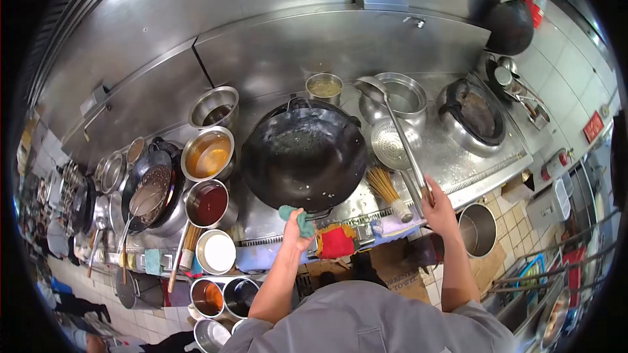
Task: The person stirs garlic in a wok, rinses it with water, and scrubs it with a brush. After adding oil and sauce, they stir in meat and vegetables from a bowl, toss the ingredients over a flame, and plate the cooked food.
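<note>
The steel counter (481, 168) is running beneath a steel wall (275, 42), with the wok (304, 157) sitting at centre. At its near rim, the left hand (298, 234) is pinching a green cloth (305, 224). The right hand (441, 210) is wrapping its fingers around the ladle (405, 138), whose bowl is hanging by the far pot (400, 97). Cardboard (404, 281) reading "TOWEL" is lying on the near tiled floor (517, 219).

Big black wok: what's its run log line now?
wok: pale bits inside | left hand: green cloth at wok's near rim | right hand: holding ladle
</note>
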Action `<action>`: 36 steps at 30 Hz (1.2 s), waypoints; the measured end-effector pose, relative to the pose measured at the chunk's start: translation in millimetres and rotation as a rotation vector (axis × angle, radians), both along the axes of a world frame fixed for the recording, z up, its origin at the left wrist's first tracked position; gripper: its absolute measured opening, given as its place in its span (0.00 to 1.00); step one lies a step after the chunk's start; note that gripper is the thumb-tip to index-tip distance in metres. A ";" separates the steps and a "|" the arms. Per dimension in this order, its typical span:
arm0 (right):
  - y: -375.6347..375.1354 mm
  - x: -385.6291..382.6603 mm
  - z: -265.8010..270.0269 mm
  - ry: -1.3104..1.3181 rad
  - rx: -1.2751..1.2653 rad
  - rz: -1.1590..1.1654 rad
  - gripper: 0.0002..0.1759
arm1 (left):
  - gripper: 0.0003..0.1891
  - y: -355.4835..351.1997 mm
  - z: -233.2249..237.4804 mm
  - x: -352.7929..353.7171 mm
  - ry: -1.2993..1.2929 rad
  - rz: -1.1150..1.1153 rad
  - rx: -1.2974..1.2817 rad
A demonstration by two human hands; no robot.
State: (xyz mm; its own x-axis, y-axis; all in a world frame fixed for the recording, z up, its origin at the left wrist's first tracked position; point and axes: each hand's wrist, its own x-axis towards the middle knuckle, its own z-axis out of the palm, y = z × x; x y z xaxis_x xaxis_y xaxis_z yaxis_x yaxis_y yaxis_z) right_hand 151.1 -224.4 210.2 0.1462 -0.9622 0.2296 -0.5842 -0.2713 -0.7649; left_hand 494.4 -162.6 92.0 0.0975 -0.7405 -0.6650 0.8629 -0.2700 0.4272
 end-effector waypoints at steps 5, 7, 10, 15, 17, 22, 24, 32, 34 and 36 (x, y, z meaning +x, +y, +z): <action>-119.5 45.7 39.2 0.271 -0.059 0.081 0.30 | 0.13 -58.6 -29.9 -1.7 0.003 0.036 -0.030; -165.2 71.9 47.9 0.361 -0.090 0.103 0.29 | 0.15 -62.1 -37.9 -5.6 -0.086 0.083 0.034; -256.5 119.4 18.6 0.467 -0.181 0.141 0.28 | 0.23 -45.4 -26.5 4.0 0.093 -0.037 -0.083; -382.5 214.5 -50.5 0.345 -0.043 0.184 0.17 | 0.26 27.4 -45.1 -20.0 0.229 0.027 -0.361; -413.8 224.9 -46.2 -0.479 0.499 0.339 0.09 | 0.24 43.2 -47.0 -36.6 0.296 0.111 -0.458; -436.0 254.2 -65.4 -1.533 1.604 0.342 0.07 | 0.24 47.4 -27.8 -87.5 -1.092 -0.062 0.265; -423.8 238.0 -59.1 -0.540 1.055 0.270 0.03 | 0.26 32.3 -19.3 -93.6 -1.480 -0.258 0.373; -384.1 58.1 -65.2 0.146 -0.077 0.064 0.29 | 0.37 13.2 -32.4 -101.4 -1.810 -1.079 0.356; -342.6 41.8 -55.9 0.295 -0.053 -0.094 0.29 | 0.44 12.7 -26.0 -107.6 -1.849 -1.355 0.356; -323.1 36.0 -58.3 0.428 -0.027 -0.209 0.28 | 0.45 15.4 -29.4 -111.2 -1.896 -1.371 0.309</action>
